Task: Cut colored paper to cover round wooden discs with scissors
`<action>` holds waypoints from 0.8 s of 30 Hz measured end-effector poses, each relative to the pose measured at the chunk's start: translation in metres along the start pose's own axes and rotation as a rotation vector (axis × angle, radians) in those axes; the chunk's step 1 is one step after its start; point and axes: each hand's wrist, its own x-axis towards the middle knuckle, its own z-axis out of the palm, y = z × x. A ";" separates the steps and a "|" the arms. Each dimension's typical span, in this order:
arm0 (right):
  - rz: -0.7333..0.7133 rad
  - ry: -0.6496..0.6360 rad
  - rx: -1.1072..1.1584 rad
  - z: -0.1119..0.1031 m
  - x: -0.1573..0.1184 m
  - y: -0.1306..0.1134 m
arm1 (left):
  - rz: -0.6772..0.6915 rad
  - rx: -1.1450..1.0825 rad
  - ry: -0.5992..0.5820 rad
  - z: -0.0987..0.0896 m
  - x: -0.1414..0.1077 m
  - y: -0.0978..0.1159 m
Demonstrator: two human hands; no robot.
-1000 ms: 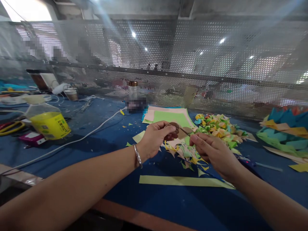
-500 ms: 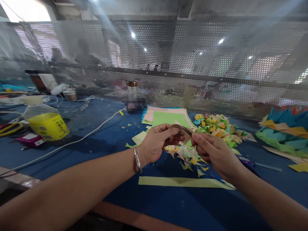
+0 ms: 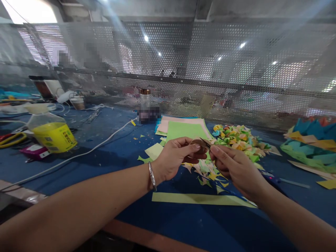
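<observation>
Over the middle of the blue table, my left hand (image 3: 175, 155) is closed on a small tan paper piece (image 3: 196, 141). Close beside it, my right hand (image 3: 233, 166) pinches a thin, dark, pointed tool (image 3: 205, 142) that looks like tweezers, its tip at the paper piece. My fingers hide the rest of both. Cut paper scraps (image 3: 204, 171) lie beneath my hands, and a pale yellow-green paper strip (image 3: 194, 198) lies nearer to me. Behind my hands is a stack of coloured sheets (image 3: 183, 129), with a heap of small folded paper flowers (image 3: 238, 138) to its right.
A bottle with a yellow label (image 3: 55, 138), yellow-handled scissors (image 3: 13, 140) and a purple box (image 3: 34, 151) are at left. A white cable (image 3: 105, 141) crosses the table. A glue gun (image 3: 273, 179) appears partly behind my right wrist. Layered coloured paper (image 3: 309, 147) stands at right.
The tan paper piece has turned a little between my fingers, and my left hand has shifted slightly right. My right hand keeps its grip on the pointed tool.
</observation>
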 end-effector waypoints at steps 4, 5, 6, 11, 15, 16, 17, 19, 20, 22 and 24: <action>0.001 -0.006 0.006 -0.001 -0.001 0.000 | -0.004 -0.008 -0.014 -0.001 -0.001 -0.001; -0.003 -0.008 0.007 -0.001 -0.001 0.001 | -0.004 -0.014 -0.018 -0.001 -0.001 -0.002; -0.009 -0.009 0.007 -0.001 -0.001 0.001 | -0.005 -0.020 -0.022 -0.001 -0.001 -0.002; -0.024 -0.004 0.001 -0.001 0.000 0.004 | -0.019 -0.057 -0.046 -0.002 0.001 -0.003; -0.036 -0.005 -0.012 -0.001 0.001 0.005 | -0.022 -0.096 -0.053 -0.001 0.001 -0.002; -0.036 -0.003 -0.013 -0.001 0.001 0.005 | -0.021 -0.106 -0.056 -0.001 0.001 -0.002; -0.034 0.002 -0.012 -0.001 0.001 0.005 | -0.022 -0.114 -0.057 -0.001 0.001 -0.002; -0.025 0.008 -0.007 -0.002 0.001 0.005 | -0.032 -0.122 -0.055 0.000 0.000 -0.002; -0.020 0.007 -0.006 -0.002 0.001 0.005 | -0.038 -0.123 -0.053 0.000 0.000 -0.002; -0.011 0.000 -0.005 -0.002 0.000 0.004 | -0.044 -0.121 -0.047 0.000 0.000 -0.003; -0.015 -0.003 -0.007 -0.003 0.000 0.003 | -0.045 -0.121 -0.050 0.001 0.000 -0.002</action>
